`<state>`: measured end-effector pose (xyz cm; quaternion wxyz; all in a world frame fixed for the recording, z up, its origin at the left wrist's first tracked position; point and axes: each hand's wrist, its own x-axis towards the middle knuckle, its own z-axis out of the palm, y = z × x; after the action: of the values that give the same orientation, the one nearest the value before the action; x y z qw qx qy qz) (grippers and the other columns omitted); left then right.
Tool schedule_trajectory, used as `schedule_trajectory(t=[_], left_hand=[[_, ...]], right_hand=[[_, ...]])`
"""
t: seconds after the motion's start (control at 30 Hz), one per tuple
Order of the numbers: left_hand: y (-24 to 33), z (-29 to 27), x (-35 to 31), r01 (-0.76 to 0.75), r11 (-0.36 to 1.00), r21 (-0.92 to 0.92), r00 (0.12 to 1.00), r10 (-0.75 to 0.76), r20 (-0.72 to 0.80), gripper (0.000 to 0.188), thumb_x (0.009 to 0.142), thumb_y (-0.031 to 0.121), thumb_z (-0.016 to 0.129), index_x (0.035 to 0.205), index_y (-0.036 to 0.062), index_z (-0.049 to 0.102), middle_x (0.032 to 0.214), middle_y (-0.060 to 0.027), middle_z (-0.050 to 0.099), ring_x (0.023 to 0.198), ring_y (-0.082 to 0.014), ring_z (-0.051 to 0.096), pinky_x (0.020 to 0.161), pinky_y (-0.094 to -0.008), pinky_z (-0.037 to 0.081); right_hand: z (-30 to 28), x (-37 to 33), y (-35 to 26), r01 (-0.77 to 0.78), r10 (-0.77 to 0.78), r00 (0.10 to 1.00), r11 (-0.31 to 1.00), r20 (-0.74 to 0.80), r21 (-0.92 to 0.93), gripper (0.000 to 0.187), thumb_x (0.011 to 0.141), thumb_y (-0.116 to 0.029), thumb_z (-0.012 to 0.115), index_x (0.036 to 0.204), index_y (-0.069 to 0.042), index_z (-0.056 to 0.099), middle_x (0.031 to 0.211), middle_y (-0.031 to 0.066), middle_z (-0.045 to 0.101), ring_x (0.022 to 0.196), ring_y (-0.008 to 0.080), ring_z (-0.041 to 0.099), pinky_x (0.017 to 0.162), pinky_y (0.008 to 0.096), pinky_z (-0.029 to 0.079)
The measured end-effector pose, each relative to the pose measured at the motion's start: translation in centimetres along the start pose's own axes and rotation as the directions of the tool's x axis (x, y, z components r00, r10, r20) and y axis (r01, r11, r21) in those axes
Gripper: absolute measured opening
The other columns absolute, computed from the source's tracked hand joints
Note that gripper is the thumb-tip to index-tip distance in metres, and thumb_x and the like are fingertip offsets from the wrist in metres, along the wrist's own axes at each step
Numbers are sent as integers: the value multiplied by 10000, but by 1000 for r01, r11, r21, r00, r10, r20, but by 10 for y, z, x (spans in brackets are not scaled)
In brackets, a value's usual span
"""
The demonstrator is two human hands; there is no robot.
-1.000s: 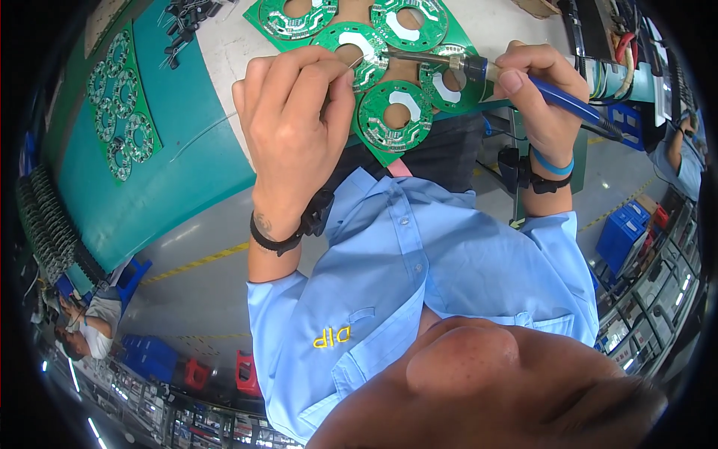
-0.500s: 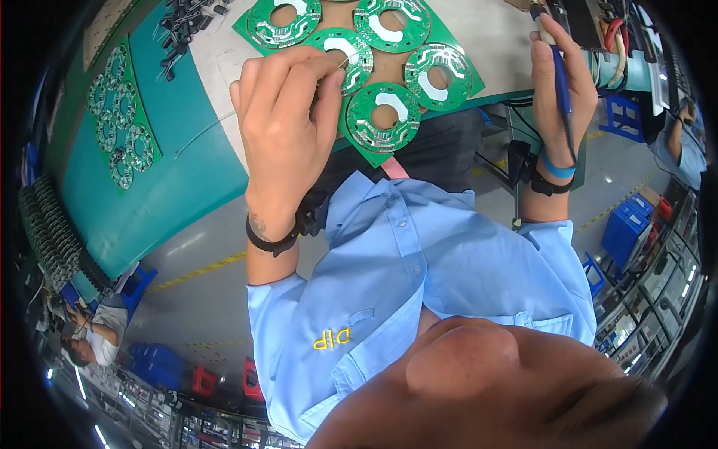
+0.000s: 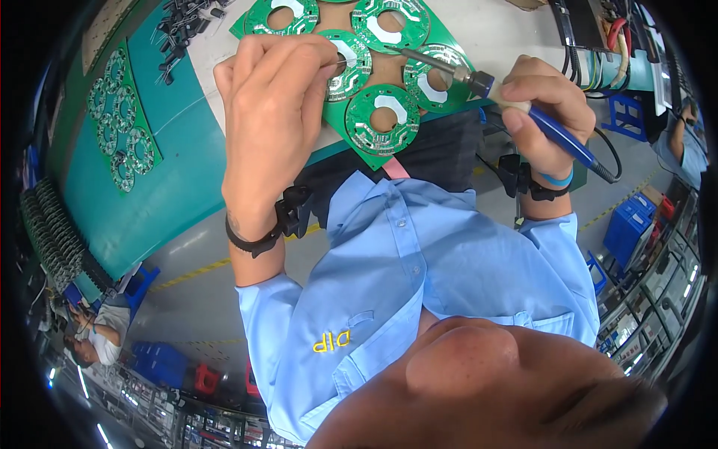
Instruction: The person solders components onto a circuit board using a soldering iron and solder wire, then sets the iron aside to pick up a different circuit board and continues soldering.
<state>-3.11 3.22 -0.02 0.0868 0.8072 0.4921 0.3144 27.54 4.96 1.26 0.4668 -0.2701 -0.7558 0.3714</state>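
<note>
A green panel of ring-shaped circuit boards (image 3: 381,123) lies at the table's near edge, with white patches and round holes on its rings. My left hand (image 3: 273,112) is over the panel's left side, thumb and fingers pinched on a thin solder wire (image 3: 345,61) whose end pokes out over one ring. In my right hand (image 3: 550,112), a soldering iron (image 3: 557,138) with a blue handle is gripped near its pale collar. Its metal tip points left, above the rings on the panel's right half. Whether the tip touches a board I cannot tell.
On the teal mat (image 3: 187,179) at the left lies a second green panel (image 3: 123,120). Black leaded components (image 3: 179,34) are heaped at the far left. Cables (image 3: 621,56) hang at the right table edge. A seated person (image 3: 105,333) is at the lower left.
The soldering iron has swung from upright at the right to pointing left over the panel. My right hand has turned with it. My left hand has shifted slightly left, still pinching the solder wire.
</note>
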Motion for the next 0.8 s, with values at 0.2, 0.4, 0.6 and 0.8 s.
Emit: schedule_trajectory(t=[0.2, 0.4, 0.6, 0.8], left_hand=[[-2, 6, 1, 14, 1000, 22, 999, -13, -35, 170, 822, 24, 743, 942, 125, 677, 1023, 50, 710, 985, -208, 589, 863, -373, 358], [-5, 8, -2, 5, 1000, 28, 999, -4, -34, 172, 825, 23, 743, 950, 122, 677, 1036, 52, 716, 997, -207, 591, 888, -383, 351], [-5, 9, -3, 14, 1000, 7, 999, -14, -47, 155, 847, 24, 731, 958, 120, 681, 1046, 51, 723, 1008, -199, 592, 891, -378, 343], [-5, 10, -3, 7, 1000, 4, 999, -7, -38, 142, 862, 29, 719, 967, 118, 684, 1048, 51, 724, 1008, -197, 590, 886, -376, 335]], right_hand=[[2, 4, 0, 14, -11, 998, 999, 69, -47, 177, 789, -8, 743, 956, 41, 711, 816, 125, 695, 640, 168, 605, 571, 254, 443], [10, 4, 7, 45, -41, 997, 998, 72, -45, 170, 783, -16, 748, 944, 27, 717, 821, 114, 706, 623, 151, 596, 546, 250, 430], [5, -2, 0, -14, 22, 995, 996, 96, -84, 192, 830, -49, 727, 981, 60, 679, 824, 140, 658, 652, 187, 552, 573, 302, 402], [6, -3, 2, -7, 13, 996, 998, 84, -64, 184, 834, -65, 728, 972, 48, 685, 822, 132, 655, 651, 182, 543, 570, 299, 393]])
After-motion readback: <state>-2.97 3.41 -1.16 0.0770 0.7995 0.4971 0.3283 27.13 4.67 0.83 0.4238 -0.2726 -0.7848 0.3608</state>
